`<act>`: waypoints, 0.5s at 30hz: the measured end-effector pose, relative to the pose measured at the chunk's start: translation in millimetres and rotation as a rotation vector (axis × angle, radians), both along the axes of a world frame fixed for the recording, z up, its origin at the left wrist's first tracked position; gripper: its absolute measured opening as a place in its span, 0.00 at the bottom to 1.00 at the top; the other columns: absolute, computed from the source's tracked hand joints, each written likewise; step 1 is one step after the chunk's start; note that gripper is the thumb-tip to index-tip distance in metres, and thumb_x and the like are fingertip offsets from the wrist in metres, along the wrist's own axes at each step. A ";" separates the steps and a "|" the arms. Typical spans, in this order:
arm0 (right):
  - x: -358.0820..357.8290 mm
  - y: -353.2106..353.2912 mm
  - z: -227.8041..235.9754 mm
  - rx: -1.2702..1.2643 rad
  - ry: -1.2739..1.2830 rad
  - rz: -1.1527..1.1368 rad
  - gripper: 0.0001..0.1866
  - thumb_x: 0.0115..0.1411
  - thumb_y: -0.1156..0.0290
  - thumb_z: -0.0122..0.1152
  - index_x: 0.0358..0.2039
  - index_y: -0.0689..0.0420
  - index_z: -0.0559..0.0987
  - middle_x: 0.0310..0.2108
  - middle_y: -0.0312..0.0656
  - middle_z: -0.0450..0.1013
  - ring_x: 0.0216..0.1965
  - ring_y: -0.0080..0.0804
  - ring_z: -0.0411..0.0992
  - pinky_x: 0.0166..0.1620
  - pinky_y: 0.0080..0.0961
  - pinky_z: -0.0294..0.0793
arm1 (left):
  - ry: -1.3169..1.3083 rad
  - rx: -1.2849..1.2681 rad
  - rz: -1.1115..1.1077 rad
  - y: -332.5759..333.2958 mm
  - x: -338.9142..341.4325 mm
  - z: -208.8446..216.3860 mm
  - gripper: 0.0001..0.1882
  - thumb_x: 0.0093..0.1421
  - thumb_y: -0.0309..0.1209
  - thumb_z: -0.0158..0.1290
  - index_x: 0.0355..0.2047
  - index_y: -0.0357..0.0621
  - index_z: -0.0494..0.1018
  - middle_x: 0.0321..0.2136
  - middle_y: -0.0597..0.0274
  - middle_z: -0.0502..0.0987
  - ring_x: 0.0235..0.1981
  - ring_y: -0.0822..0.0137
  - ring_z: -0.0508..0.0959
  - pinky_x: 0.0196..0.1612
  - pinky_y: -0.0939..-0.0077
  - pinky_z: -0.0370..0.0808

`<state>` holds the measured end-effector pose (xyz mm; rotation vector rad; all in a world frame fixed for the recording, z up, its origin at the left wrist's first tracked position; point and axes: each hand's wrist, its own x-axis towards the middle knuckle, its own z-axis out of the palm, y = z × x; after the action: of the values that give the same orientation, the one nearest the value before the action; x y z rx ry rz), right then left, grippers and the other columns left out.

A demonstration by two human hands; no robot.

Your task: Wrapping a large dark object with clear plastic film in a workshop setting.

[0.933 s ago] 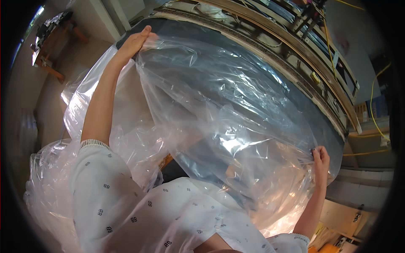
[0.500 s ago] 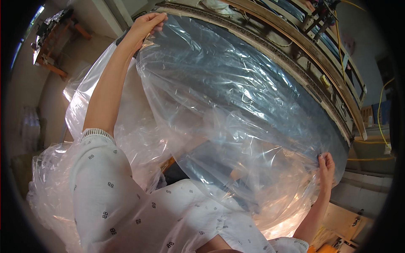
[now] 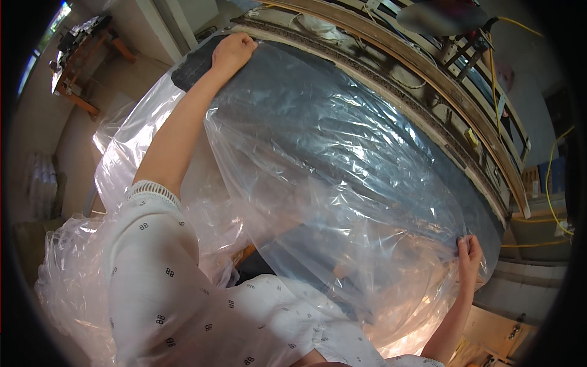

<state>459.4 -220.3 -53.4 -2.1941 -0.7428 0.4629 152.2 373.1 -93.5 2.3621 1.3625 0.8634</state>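
A large clear plastic sheet (image 3: 318,159) spreads across a dark work table (image 3: 191,68) and hangs over its near edge toward my body. At the far left, my left hand (image 3: 234,54) is closed with curled fingers on the sheet's edge, close to the table's back rail. My right hand (image 3: 469,257) pinches the sheet's edge near the table's right end. Between my hands the plastic lies wrinkled and shiny, with folds running down from the left hand. More of the plastic is bunched to the left of my body.
A machine frame with long rails (image 3: 428,73) runs along the table's far side. Yellow cables (image 3: 553,183) hang at the right, above a wooden cabinet (image 3: 498,324). An orange-legged bench (image 3: 76,101) stands at the far left, by the wall.
My left hand has moved right and slightly down along the far edge, uncovering the dark table corner. My right hand has shifted slightly down, still pinching the sheet.
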 end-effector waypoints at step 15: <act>-11.4 3.5 5.7 0.016 -0.014 -0.017 0.08 0.58 0.74 0.49 0.23 0.56 0.64 0.21 0.25 0.54 0.23 0.12 0.51 0.25 0.11 0.50 | -0.286 -0.423 -0.312 32.5 5.2 -4.3 0.10 0.48 0.30 0.58 0.28 0.40 0.72 0.27 0.64 0.74 0.28 0.73 0.73 0.33 0.80 0.69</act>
<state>448.0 -216.8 -47.7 -2.1888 -0.7326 0.4322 157.4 405.6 -97.8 1.9642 0.9222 0.7057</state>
